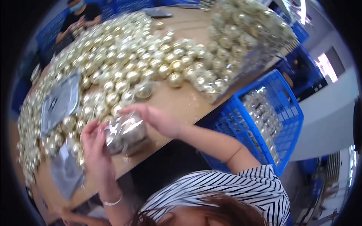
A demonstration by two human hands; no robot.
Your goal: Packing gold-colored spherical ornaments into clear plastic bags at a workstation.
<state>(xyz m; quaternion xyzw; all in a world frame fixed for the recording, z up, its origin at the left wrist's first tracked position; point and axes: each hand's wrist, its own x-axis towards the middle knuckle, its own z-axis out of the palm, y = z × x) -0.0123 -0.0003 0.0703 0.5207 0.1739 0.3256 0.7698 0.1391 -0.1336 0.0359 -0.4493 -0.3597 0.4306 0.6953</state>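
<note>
A clear, shiny plastic pack of round ornament balls [126, 135] is held between my two hands over the near edge of the table. My left hand [97, 147] grips its left side, the fingers bent against the plastic. On the pack's upper right lies my right hand [157, 118], thumb and fingers curled at its top edge; some fingertips are hidden by glare and blur. Just beyond the pack spreads a large heap of glossy pale-gold balls [120, 84]. Left of my left hand, flat clear plastic bags [67, 172] rest on the table.
A grey tray [60, 101] leans on the heap at left. A big clear bag of balls [250, 45] lies far right. A blue crate [296, 118] holding filled packs stands right of the table [177, 103]. A masked co-worker [81, 17] sits far left; another person's arm [73, 217] shows lower left.
</note>
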